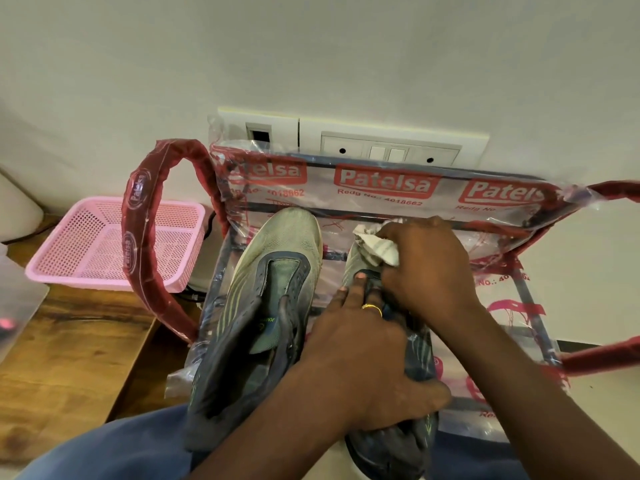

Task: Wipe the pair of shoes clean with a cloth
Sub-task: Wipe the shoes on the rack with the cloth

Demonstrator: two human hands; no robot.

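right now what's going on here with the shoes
A person is cleaning a pair of shoes. The left hand grips the shoe on the right, while the right hand presses a cloth on its toe. The other shoe lies beside it, untouched, on a plastic-wrapped frame.

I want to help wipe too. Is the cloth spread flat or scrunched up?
Scrunched up: the right hand grips the cloth in a wad against a shoe.

a pink mesh basket (86, 279) sits on a wooden surface (69, 358) at left, beside a plastic-wrapped frame (388, 188) printed "patelsa"; a white switch panel (391, 147) is set in the wall (311, 46) behind.
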